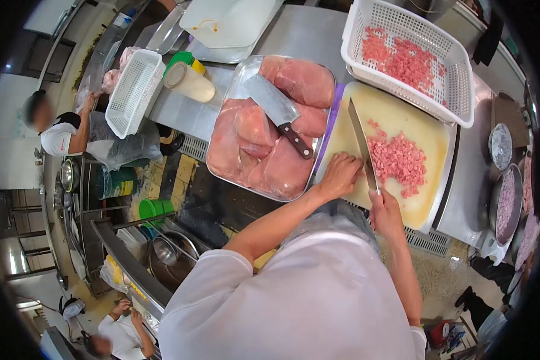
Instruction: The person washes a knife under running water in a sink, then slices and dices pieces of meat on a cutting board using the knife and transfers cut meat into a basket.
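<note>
My right hand (386,211) grips the handle of a long chef's knife (363,143), its blade pointing away from me over a yellowed cutting board (349,129). Diced pink meat (399,161) lies heaped to the right of the blade. On the left side of the blade, my left hand (341,175) rests on the board with fingers curled in; anything under them is hidden. Left of the board, a metal tray (222,172) holds several large slabs of raw meat (267,153). A cleaver (277,108) with a dark handle lies on top of the slabs.
A white perforated basket (456,99) with diced meat stands beyond the board. Farther left are a lidded jar (193,84) and another white basket (132,96). Pans (507,204) stand at right. One co-worker (66,135) is at far left, another (123,333) at lower left.
</note>
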A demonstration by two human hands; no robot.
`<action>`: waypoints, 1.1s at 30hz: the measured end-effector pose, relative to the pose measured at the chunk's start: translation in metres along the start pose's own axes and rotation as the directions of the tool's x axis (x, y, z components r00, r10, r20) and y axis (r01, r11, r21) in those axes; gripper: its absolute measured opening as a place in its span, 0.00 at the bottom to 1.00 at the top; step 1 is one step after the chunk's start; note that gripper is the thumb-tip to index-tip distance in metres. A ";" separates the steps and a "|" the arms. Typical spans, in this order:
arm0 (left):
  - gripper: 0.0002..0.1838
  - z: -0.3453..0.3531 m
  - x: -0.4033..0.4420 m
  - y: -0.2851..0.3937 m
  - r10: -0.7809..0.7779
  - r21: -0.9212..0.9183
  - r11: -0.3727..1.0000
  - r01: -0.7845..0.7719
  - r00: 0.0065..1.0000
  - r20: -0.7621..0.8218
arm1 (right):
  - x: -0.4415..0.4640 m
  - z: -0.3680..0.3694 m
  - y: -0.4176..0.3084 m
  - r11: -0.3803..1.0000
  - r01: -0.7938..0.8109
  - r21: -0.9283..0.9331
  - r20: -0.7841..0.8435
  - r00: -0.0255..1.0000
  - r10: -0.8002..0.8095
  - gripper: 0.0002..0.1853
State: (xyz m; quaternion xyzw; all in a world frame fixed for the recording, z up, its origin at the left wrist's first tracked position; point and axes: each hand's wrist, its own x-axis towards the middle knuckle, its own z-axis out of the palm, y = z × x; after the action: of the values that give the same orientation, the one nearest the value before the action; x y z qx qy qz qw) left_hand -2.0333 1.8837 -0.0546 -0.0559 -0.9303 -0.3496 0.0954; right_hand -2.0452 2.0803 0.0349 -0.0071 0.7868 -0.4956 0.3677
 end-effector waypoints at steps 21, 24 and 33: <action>0.29 0.040 0.089 0.057 0.347 0.456 0.851 -0.262 0.931 -0.112 | -0.079 -0.079 0.054 0.640 0.366 -0.676 -0.101 0.815 -0.571 0.17; 0.21 0.012 0.108 0.017 -0.016 0.244 0.969 -0.034 0.980 0.200 | -0.129 -0.106 0.077 0.675 0.216 -0.705 -0.195 0.857 -0.478 0.17; 0.37 0.081 0.069 0.017 0.014 -0.036 0.999 -0.015 0.999 -0.030 | -0.119 -0.045 0.101 0.997 0.040 -0.060 -0.567 0.821 -0.067 0.22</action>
State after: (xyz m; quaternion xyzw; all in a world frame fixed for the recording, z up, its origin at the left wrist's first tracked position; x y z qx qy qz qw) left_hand -2.1092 1.9523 -0.0882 -0.0593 -0.9220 -0.3664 0.1106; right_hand -1.9492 2.2110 0.0346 0.1106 0.8713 -0.4672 0.1022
